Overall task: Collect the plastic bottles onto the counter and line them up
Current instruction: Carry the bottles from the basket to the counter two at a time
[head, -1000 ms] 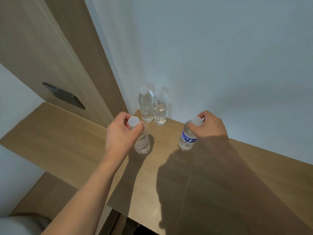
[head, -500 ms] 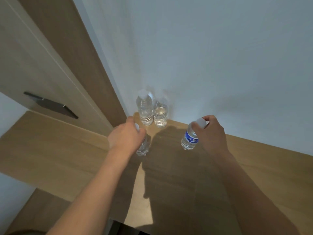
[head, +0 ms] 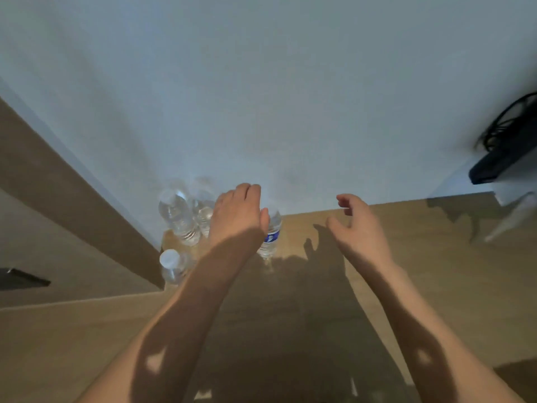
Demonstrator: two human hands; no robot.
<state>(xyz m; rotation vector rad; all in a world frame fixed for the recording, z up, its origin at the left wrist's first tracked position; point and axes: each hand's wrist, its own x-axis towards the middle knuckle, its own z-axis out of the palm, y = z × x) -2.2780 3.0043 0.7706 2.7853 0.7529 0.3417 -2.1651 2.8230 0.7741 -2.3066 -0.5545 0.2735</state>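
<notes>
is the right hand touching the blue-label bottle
Apart. The head view shows bare counter between the open right hand and the blue-label bottle.

Wooden worktop [head: 406, 286] vs. pale wall; 4 plastic bottles upright in its left corner: 2 clear [head: 177, 216] at back, blue-label one [head: 270, 237] beside, white-capped one [head: 171, 266] nearer.

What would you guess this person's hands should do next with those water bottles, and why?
Probably nudge the front bottle back toward the wall. It stands nearer the person than the two clear bottles at the wall and the blue-labelled bottle, so the four make no single line on the counter. The left hand looks closest to it; the right hand holds nothing.
</notes>
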